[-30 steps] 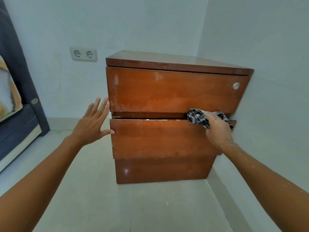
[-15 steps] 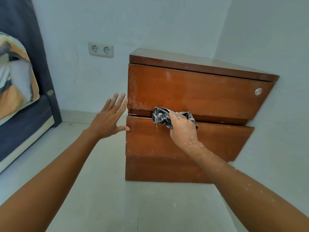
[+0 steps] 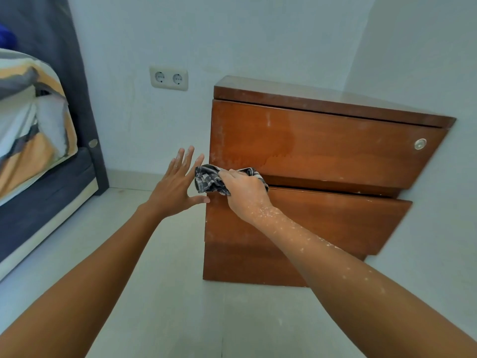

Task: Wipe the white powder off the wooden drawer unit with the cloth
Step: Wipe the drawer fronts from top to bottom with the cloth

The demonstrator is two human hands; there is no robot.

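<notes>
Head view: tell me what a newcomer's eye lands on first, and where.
First, the right hand gripping a dark patterned cloth at the left end of the gap between the two drawers of the wooden drawer unit, which stands in the room's corner. The left hand is spread open beside the unit's left edge. White powder flecks the right wrist and forearm, and a pale haze marks the top drawer's left side.

Pale floor (image 3: 165,293) (drawer unit (image 3: 322,151) on it)

Both forearms are bare with no sleeves, watch or rings showing, and white powdery flecks are scattered over the right hand (image 3: 244,193), its wrist and up that forearm.
</notes>
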